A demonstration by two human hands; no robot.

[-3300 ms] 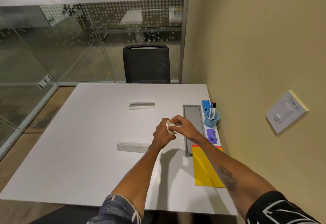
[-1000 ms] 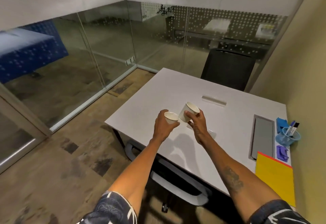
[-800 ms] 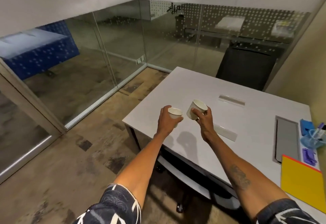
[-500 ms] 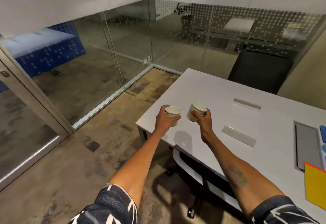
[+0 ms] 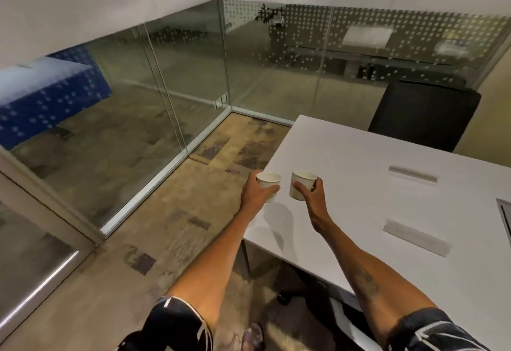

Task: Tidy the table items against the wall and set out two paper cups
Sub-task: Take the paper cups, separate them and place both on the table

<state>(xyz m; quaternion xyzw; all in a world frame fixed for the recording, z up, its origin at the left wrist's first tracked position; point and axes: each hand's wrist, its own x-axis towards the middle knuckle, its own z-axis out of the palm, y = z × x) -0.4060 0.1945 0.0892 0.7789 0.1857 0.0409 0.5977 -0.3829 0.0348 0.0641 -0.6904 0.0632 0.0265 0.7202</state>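
Observation:
I hold one white paper cup in each hand over the left edge of the white table (image 5: 345, 157). My left hand (image 5: 255, 193) grips the left paper cup (image 5: 268, 182) right at the table's edge. My right hand (image 5: 312, 194) grips the right paper cup (image 5: 301, 183) a little further in over the tabletop. Both cups are upright, mouths up, a small gap between them. Whether their bases touch the table I cannot tell.
Two flat grey strips lie on the table, one far (image 5: 412, 173), one nearer (image 5: 416, 237). A black chair (image 5: 423, 118) stands at the far side. A recessed tray edge (image 5: 504, 213) shows at the right border. Glass walls (image 5: 166, 96) enclose the floor on the left.
The stacked cups were pulled apart, one into each hand. My view has swung left, so the stationery by the wall left the frame, and both cups now sit lower near the table's left edge.

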